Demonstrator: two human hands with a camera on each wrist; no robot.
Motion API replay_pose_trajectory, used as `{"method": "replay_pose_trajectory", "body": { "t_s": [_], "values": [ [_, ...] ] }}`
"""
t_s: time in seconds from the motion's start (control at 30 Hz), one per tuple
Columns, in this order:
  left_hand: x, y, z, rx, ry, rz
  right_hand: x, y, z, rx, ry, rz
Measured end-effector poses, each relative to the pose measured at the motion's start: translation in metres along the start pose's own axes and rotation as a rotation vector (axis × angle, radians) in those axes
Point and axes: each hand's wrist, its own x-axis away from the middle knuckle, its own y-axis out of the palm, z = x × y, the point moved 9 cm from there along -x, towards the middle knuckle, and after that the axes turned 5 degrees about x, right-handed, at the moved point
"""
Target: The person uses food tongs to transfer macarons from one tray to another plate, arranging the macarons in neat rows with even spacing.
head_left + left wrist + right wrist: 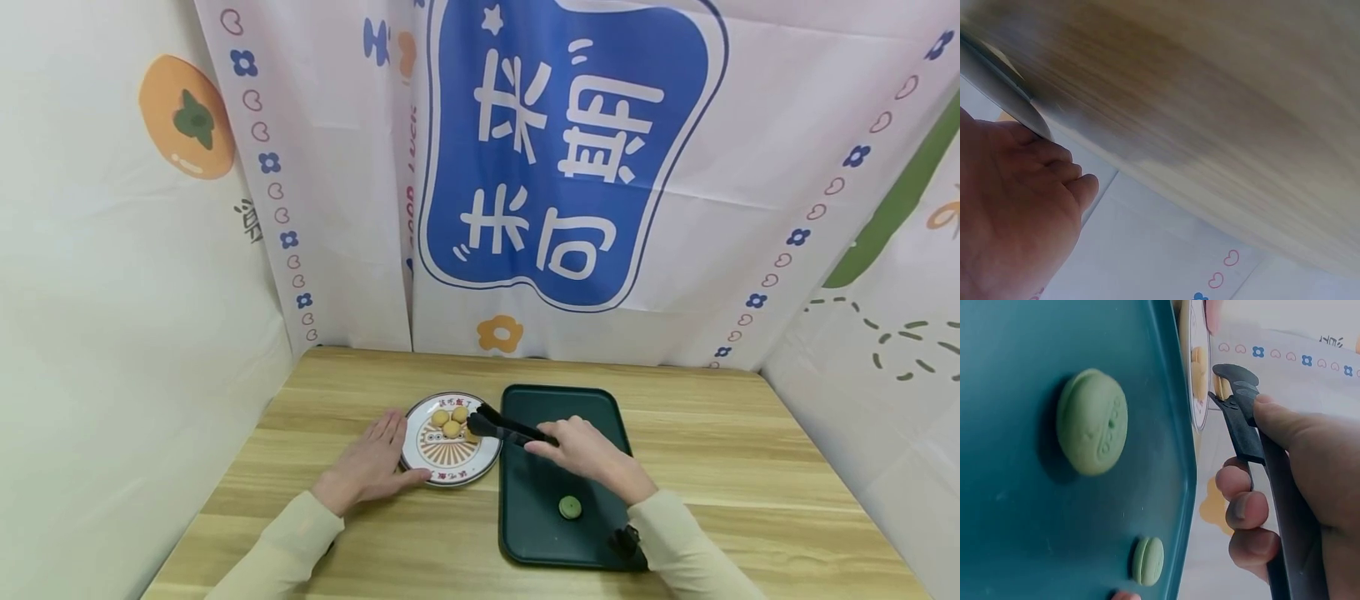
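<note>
My right hand (581,450) grips black tongs (1275,481) whose tips reach over a white printed plate (450,472). Between the tong tips shows a yellow macaron (1221,389), beside several other yellow macarons (451,429) on the plate. My left hand (372,458) rests against the plate's left rim, its fingers extended and thumb spread along the near edge. In the left wrist view, the plate's underside (1007,94) is seen above the fingers. Under my right arm lies a dark green tray (528,517) with green macarons (1093,422) on it.
The tray stands right of the plate, close to its rim. Both sit on a wood-grain table (360,550). Printed white cloth (352,250) hangs behind and at both sides. A small pinkish piece (1125,595) is cut off at the right wrist view's lower edge.
</note>
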Motion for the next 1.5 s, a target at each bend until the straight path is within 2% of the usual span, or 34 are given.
{"method": "replay_pose_trajectory", "body": {
  "t_s": [0.57, 0.87, 1.1, 1.5],
  "values": [
    [-0.001, -0.001, -0.002, -0.03, 0.0, -0.012, -0.016, 0.014, -0.03, 0.014, -0.055, -0.02],
    [0.0, 0.0, -0.002, -0.027, -0.001, -0.003, -0.025, 0.02, -0.049, 0.094, -0.104, -0.018],
    [0.001, -0.001, 0.0, -0.025, 0.002, -0.005, -0.031, 0.023, -0.059, 0.109, -0.131, -0.028],
    [0.001, -0.003, 0.002, -0.02, 0.0, -0.006, -0.035, 0.026, -0.065, 0.131, -0.139, -0.018]
  ]
}}
